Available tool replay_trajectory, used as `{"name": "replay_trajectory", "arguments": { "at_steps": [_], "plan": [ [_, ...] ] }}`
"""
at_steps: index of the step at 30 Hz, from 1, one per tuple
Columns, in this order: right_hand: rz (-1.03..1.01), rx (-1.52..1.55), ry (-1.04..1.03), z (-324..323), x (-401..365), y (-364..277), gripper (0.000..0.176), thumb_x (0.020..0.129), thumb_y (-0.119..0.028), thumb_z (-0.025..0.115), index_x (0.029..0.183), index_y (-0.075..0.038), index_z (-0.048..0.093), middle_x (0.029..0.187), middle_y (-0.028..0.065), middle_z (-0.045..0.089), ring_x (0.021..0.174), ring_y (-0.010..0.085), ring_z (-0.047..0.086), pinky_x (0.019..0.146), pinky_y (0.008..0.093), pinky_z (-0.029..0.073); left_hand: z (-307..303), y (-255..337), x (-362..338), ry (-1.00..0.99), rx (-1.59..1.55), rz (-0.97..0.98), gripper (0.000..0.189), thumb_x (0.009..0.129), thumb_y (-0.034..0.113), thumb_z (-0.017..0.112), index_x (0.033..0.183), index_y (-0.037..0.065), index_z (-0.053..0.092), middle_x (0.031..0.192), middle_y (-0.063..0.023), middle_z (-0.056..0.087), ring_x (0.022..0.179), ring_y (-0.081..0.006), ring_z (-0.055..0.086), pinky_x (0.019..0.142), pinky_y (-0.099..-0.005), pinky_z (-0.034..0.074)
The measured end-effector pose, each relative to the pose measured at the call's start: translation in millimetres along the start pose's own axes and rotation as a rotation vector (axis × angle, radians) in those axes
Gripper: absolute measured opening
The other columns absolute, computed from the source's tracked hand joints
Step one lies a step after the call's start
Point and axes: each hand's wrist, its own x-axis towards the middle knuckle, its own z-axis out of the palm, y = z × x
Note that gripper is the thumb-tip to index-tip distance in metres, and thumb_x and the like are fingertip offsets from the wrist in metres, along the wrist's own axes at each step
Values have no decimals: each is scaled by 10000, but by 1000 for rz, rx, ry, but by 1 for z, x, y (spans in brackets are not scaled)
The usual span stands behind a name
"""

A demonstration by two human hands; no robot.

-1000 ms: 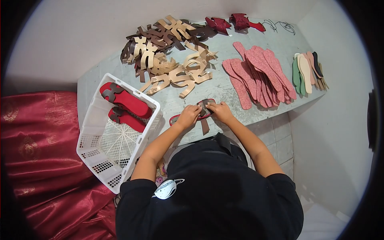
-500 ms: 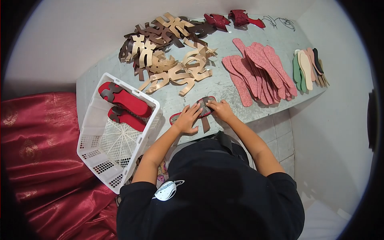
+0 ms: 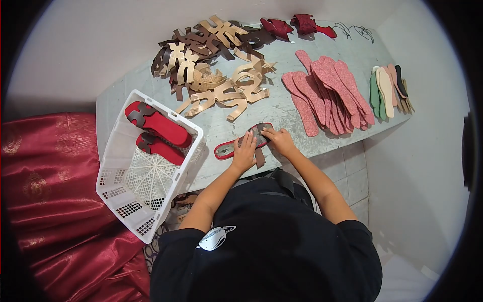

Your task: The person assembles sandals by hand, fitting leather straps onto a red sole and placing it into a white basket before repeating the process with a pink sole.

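A red-edged sandal sole [image 3: 225,150] lies on the table with its grey-brown underside up. Dark brown strap pieces cross its wider end, and one strap end [image 3: 259,157] sticks out toward my body. Flat across the middle of the sole rests my left hand [image 3: 244,153], its fingers stretched out and the thumb apart. My right hand [image 3: 281,141] is at the wider end, fingers bent and closed with their tips pressed on the dark strap there. What lies under the right fingertips is partly hidden.
A white plastic basket [image 3: 194,146] holding two red sandals stands left. Tan and brown strap cutouts [image 3: 226,93] are heaped at the back. Pink insoles [image 3: 322,95], coloured soles [image 3: 385,92], maroon uppers [image 3: 305,24] and dark cord [image 3: 359,33] lie rightward. Red cloth [image 3: 45,186] hangs at left.
My left hand has shifted slightly and turned, with its thumb closer in, uncovering more of the narrow end of the sole. The right hand stays on the wider end.
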Motion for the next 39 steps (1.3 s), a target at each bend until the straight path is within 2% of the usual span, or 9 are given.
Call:
{"name": "replay_trajectory", "arguments": {
  "at_steps": [2, 6, 9, 14, 17, 24, 30, 33, 39],
  "plan": [
    [8, 3, -10, 0, -1, -1, 508, 623, -84, 638, 1119, -148, 554, 1120, -10, 562, 859, 135, 575, 637, 298, 416, 10, -3, 1, 78, 202, 46, 596, 661, 314, 615, 1172, 38, 480, 1359, -171, 320, 1271, -265, 289, 948, -511, 222],
    [12, 11, 20, 1, -2, -2, 506, 619, -88, 643, 1114, -150, 556, 1114, -14, 564, 885, 128, 574, 635, 301, 418, -1, -2, 3, 96, 189, 70, 495, 718, 262, 586, 1148, 34, 495, 1330, -169, 365, 1227, -255, 353, 931, -504, 243],
    [17, 0, 30, 2, -2, -1, 497, 619, -98, 646, 1105, -152, 559, 1105, -17, 567, 899, 124, 573, 634, 303, 420, -20, 3, 6, 91, -37, 31, 448, 749, 234, 585, 1139, 31, 499, 1270, -158, 426, 1172, -246, 409, 940, -495, 249],
    [18, 4, 17, 4, -2, 1, 499, 620, -102, 646, 1108, -152, 557, 1113, -15, 568, 903, 124, 573, 636, 306, 423, -18, 4, 12, 301, -263, 147, 275, 733, 176, 635, 960, 25, 599, 930, -109, 591, 938, -246, 561, 879, -404, 381],
    [13, 3, 10, 3, -1, 0, 514, 618, -85, 640, 1121, -145, 555, 1124, -6, 566, 881, 133, 581, 631, 301, 421, -24, 6, 16, 347, -231, 145, 206, 731, 144, 628, 896, 21, 615, 862, -104, 605, 871, -251, 579, 828, -380, 420],
    [35, 18, 20, -4, 0, -2, 510, 619, -77, 629, 1119, -152, 560, 1123, -13, 566, 831, 140, 585, 635, 297, 410, -30, 0, 22, 296, -317, 138, 220, 682, 97, 651, 886, 23, 616, 825, -107, 599, 803, -267, 563, 775, -385, 428],
    [56, 0, 10, -2, 3, 0, 480, 634, -77, 616, 1104, -166, 575, 1106, -22, 575, 813, 139, 586, 626, 294, 396, -36, 3, 26, 273, -472, -33, 166, 710, 130, 642, 808, -2, 628, 764, -128, 596, 764, -295, 562, 755, -381, 432],
    [48, 8, 1, -4, 5, -1, 478, 637, -74, 616, 1104, -169, 576, 1096, -25, 579, 813, 136, 585, 627, 298, 394, -32, 0, 26, 338, -500, -50, 159, 708, 142, 655, 777, 1, 631, 745, -126, 587, 717, -303, 552, 701, -390, 438],
    [68, -14, -34, -5, 3, -4, 504, 626, -67, 636, 1116, -166, 570, 1118, -23, 572, 847, 130, 578, 640, 304, 389, -30, 0, 24, 233, -709, -245, 178, 683, 174, 694, 694, 7, 634, 719, -111, 598, 659, -280, 566, 600, -349, 451]
  ]
}}
